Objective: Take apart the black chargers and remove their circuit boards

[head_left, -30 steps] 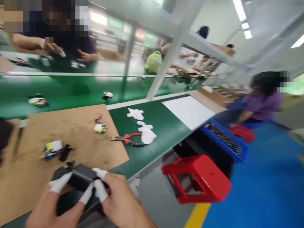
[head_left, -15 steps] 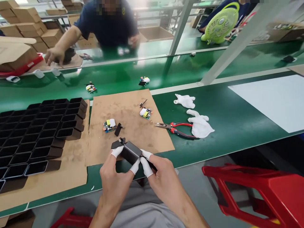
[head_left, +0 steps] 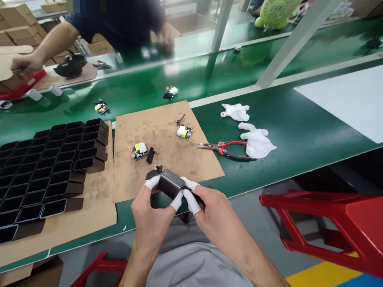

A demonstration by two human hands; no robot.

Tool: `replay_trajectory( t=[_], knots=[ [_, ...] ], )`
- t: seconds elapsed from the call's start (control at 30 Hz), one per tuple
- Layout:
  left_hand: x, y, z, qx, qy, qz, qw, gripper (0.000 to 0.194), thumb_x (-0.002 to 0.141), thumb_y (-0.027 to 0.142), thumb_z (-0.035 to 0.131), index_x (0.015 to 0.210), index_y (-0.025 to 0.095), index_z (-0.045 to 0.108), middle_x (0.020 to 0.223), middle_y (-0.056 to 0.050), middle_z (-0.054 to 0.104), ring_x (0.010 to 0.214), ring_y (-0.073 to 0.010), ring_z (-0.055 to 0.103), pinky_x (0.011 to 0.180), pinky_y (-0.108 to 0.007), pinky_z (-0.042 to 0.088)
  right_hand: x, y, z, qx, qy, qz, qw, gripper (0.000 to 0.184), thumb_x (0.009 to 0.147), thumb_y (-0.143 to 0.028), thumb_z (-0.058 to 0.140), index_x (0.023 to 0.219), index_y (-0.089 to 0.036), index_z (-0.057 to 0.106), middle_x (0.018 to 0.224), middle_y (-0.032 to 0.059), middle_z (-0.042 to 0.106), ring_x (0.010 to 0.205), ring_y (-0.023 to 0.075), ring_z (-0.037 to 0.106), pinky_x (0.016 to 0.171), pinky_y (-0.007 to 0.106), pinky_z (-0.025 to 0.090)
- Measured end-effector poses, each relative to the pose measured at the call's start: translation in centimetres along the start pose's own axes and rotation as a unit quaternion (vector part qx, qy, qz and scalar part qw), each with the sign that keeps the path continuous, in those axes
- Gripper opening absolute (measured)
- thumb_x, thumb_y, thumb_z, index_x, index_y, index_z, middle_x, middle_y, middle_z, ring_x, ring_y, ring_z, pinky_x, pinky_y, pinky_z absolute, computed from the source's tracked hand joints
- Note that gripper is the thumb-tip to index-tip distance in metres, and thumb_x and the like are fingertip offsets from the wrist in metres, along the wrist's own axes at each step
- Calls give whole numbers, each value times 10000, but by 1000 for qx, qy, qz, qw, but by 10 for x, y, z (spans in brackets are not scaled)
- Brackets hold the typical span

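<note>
A black rectangular plastic housing (head_left: 170,183) is held above the near edge of the bench, between both hands. My left hand (head_left: 154,209) grips it at the left end and near side with white-covered fingertips. A black piece with metal plug pins (head_left: 154,171) juts out at its far left end. On the right, my right hand (head_left: 209,203) pinches a dark flat part at the housing's right end; the fingers partly hide it. Beyond the hands lie a circuit board (head_left: 139,151) with a black plug piece (head_left: 151,155) beside it, and a second circuit board (head_left: 185,132).
Rows of black open housings (head_left: 62,159) stand left on cardboard (head_left: 98,199). Long-nose pliers (head_left: 224,149) and white gloves (head_left: 259,141) lie right. A red stool (head_left: 323,215) is at lower right. A co-worker's arm (head_left: 50,44) reaches left across the bench behind the green belt (head_left: 134,93).
My view has shifted slightly; the hands keep the same hold on the housing. The co-worker's hand has moved left, and the boards on the belt have shifted left.
</note>
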State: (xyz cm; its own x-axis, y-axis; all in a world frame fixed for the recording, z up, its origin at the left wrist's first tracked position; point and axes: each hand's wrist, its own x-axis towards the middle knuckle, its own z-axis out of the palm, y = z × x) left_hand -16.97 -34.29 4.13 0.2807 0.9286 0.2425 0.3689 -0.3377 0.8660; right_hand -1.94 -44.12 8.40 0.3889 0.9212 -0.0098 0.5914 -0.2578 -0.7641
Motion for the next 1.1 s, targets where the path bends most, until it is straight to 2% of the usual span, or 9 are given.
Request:
replay_trajectory(
  t=[0.1, 0.2, 0.27, 0.33, 0.43, 0.57, 0.7, 0.87, 1.1],
  knots=[
    [6, 5, -6, -120, -20, -108, 987, 493, 775, 334, 981, 1199, 184, 777, 1078, -85, 883, 956, -251, 858, 916, -366, 730, -5, -6, -18, -1, 1, -12, 1000, 282, 1117, -227, 538, 1130, -283, 814, 904, 19, 863, 702, 208, 756, 646, 311, 595],
    [15, 12, -18, -240, -51, -205, 947, 601, 668, 358, 1058, 1154, 169, 759, 1052, -104, 889, 905, -244, 861, 890, -356, 744, 1, 4, -31, -30, 60, -34, 997, 325, 1150, -311, 580, 1389, -273, 798, 1079, 58, 904, 739, 215, 807, 725, 331, 653],
    [20, 16, -27, -284, -82, -242, 924, 635, 615, 368, 1088, 1121, 158, 767, 1033, -119, 886, 891, -260, 862, 869, -372, 754, 13, 19, -32, -76, 102, -56, 990, 338, 1154, -335, 588, 1399, -251, 806, 1160, 88, 898, 779, 231, 820, 749, 349, 659],
    [23, 19, -34, -312, -104, -265, 906, 656, 583, 374, 1103, 1110, 145, 786, 1011, -129, 880, 889, -284, 862, 845, -402, 764, 30, 36, -27, -117, 143, -84, 979, 350, 1156, -328, 577, 1387, -224, 818, 1236, 120, 879, 920, 266, 848, 830, 377, 665],
    [24, 21, -36, -327, -101, -289, 894, 691, 551, 379, 1110, 1121, 133, 806, 981, -133, 875, 863, -296, 856, 810, -426, 770, 48, 55, -14, -127, 170, -109, 971, 384, 1158, -321, 565, 1411, -187, 822, 1154, 137, 854, 920, 270, 834, 818, 379, 654],
    [25, 22, -33, -309, -90, -296, 899, 639, 554, 375, 1100, 1077, 134, 821, 956, -126, 876, 812, -254, 839, 787, -369, 752, 45, 51, -8, -26, 176, -99, 979, 316, 1123, -313, 654, 1339, -194, 852, 1035, 101, 846, 836, 227, 803, 790, 343, 656],
    [25, 21, -31, -284, -74, -301, 907, 583, 540, 322, 1091, 1025, 145, 820, 932, -100, 880, 770, -195, 810, 756, -282, 722, 23, 18, -20, 87, 129, -59, 986, 102, 1028, -304, 814, 1085, -250, 878, 764, -19, 787, 595, 149, 662, 604, 259, 586],
    [20, 15, -31, -228, -73, -255, 937, 514, 661, 349, 1064, 1065, 164, 806, 905, -74, 876, 789, -192, 817, 758, -250, 701, 15, -17, -33, 105, 86, -115, 984, 98, 991, -208, 816, 977, -264, 895, 783, -17, 849, 589, 140, 690, 555, 230, 561],
    [15, 18, -32, -169, -77, -177, 967, 442, 765, 332, 1022, 1114, 175, 802, 1004, -80, 900, 880, -218, 858, 828, -286, 733, 22, -20, -28, 76, 87, -130, 985, 161, 989, -156, 757, 951, -246, 884, 743, -15, 824, 545, 126, 635, 532, 234, 523]
  ],
)
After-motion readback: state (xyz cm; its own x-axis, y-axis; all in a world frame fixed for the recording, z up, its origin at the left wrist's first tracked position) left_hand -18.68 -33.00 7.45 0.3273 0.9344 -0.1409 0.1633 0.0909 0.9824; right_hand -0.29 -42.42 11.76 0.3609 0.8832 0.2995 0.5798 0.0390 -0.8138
